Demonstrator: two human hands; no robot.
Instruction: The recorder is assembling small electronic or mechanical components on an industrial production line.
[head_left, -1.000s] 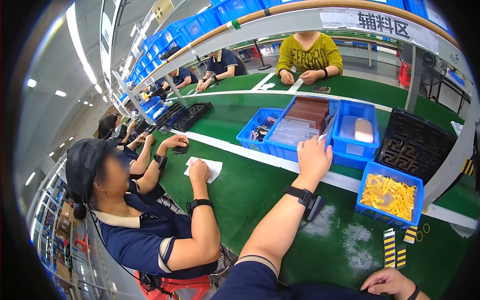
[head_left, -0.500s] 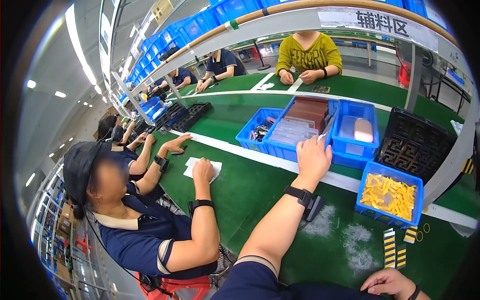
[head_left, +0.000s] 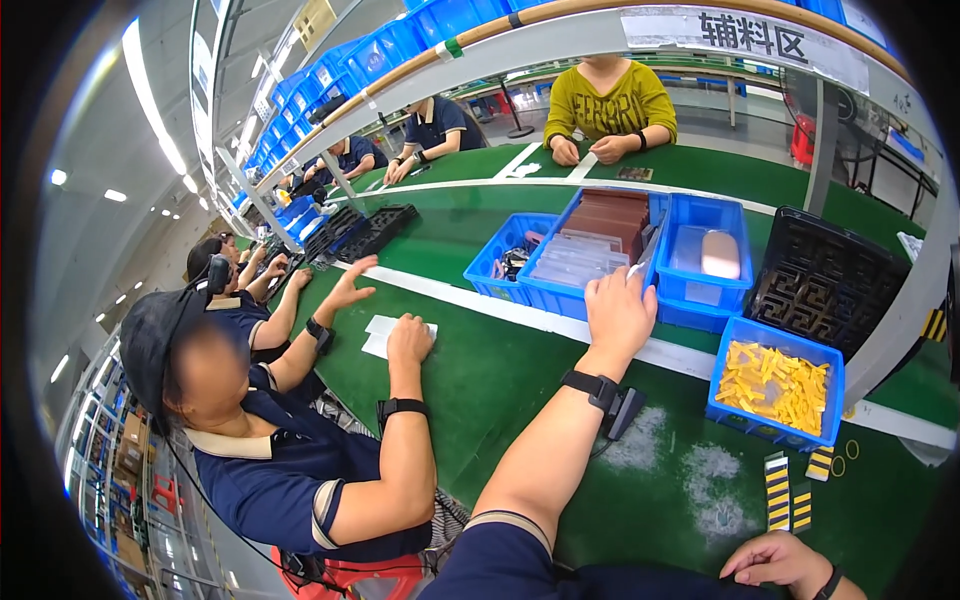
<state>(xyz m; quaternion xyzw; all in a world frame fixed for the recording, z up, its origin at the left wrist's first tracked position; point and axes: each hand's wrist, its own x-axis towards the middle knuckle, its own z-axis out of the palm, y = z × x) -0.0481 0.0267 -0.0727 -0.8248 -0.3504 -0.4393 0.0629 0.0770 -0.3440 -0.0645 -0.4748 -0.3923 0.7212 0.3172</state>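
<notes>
Here the left hand (head_left: 618, 312) reaches straight ahead, arm extended, fingers curled over the near rim of the long blue bin (head_left: 575, 290) holding clear bagged parts (head_left: 570, 262), its long axis running away toward the worktop's (head_left: 500, 370) far edge. Whether it grips a bag cannot be told. The right hand (head_left: 775, 562) rests loosely curled, holding nothing, at the near edge, well apart.

Your left arm stretched forward, dark sleeve at the elbow, black band on the wrist, left hand (head_left: 618, 312) palm down, fingers curled at the blue bin (head_left: 600, 290) rim, your right hand (head_left: 775, 563) resting low, well apart from that bin, fingers loosely bent
</notes>
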